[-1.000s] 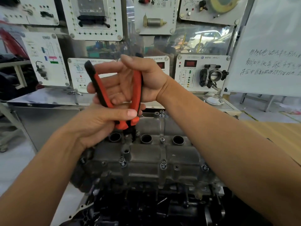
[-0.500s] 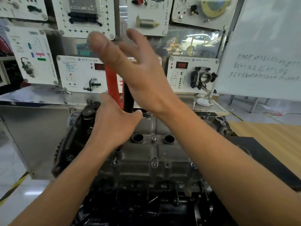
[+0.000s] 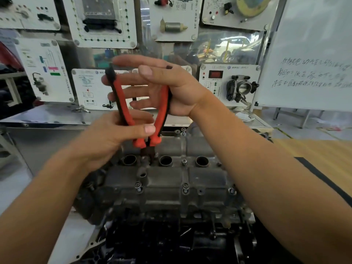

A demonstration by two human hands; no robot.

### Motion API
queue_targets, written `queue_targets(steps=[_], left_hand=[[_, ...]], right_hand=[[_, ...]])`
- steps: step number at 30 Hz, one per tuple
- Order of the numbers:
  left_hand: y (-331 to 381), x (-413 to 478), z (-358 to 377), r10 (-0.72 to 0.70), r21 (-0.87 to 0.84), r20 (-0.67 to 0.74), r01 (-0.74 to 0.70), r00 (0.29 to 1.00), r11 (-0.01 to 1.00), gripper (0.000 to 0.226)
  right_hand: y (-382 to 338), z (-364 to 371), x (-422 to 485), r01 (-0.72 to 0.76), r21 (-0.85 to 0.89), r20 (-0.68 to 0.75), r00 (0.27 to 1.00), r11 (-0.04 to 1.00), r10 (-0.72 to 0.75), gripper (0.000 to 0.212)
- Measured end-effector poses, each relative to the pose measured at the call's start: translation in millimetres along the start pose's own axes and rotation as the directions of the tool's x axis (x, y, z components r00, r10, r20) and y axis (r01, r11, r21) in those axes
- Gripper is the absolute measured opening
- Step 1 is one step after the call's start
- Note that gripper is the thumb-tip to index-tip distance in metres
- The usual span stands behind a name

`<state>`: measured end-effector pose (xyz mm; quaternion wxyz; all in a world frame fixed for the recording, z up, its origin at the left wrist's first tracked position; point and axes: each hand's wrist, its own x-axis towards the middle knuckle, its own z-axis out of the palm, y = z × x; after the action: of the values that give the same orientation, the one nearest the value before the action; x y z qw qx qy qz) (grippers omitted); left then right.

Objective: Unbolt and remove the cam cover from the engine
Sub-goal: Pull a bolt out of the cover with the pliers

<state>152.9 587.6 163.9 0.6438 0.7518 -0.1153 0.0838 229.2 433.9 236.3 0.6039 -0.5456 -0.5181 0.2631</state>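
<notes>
**Pliers spread wide above the cam cover**

The left hand (image 3: 106, 138) curls round the lower part of the left handle of the red-and-black pliers (image 3: 123, 103), with the thumb laid across the front just above the pivot. The right hand (image 3: 171, 86) is not closed on anything. Its fingers reach out straight between the two handles, and the right handle rests against the base of the thumb, so the handles stand far apart.

The cam cover (image 3: 167, 178) lies directly below both hands, on top of the engine (image 3: 171, 235). The pliers' dark nose meets it between the left plug well (image 3: 129, 160) and the middle one (image 3: 165, 161) — whether it bites on anything there, I cannot tell. Bolts (image 3: 185, 186) sit along the cover's near edge.
</notes>
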Motion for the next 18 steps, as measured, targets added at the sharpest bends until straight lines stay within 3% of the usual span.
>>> queue_targets(steps=[2, 3, 5, 8, 12, 18], left_hand=[[3.4, 7.5, -5.7, 0.024, -0.089, 0.229, -0.004, 0.973, 0.996, 0.081], [4.1, 10.6, -6.5, 0.031, -0.103, 0.315, 0.002, 0.948, 0.995, 0.083], [3.9, 15.2, -5.3, 0.034, -0.101, 0.376, 0.004, 0.926, 0.995, 0.085], [-0.4, 16.3, 4.2, 0.044, -0.046, 0.256, -0.033, 0.966, 0.998, 0.071], [-1.3, 15.3, 28.1, 0.075, 0.083, 0.030, -0.077, 0.997, 0.994, 0.046], [-6.3, 21.0, 48.6, 0.087, 0.190, -0.260, -0.037, 0.962, 0.981, 0.043]], right_hand=[[-1.4, -2.4, 6.2, -0.017, -0.003, 0.191, 0.981, 1.000, 0.017, 0.084], [-1.9, -1.9, 8.9, -0.028, 0.002, 0.235, 0.972, 1.000, 0.026, 0.085], [-2.5, -1.0, 12.2, -0.060, 0.034, 0.181, 0.982, 0.998, 0.053, 0.074], [-5.6, -0.3, 12.3, -0.089, 0.052, -0.059, 0.994, 0.995, 0.092, 0.066], [-2.6, 3.0, -3.9, 0.046, 0.093, -0.282, 0.959, 0.995, -0.018, 0.099], [-4.1, 17.5, -25.2, -0.061, -0.258, -0.539, 0.838, 0.964, -0.092, 0.128]])
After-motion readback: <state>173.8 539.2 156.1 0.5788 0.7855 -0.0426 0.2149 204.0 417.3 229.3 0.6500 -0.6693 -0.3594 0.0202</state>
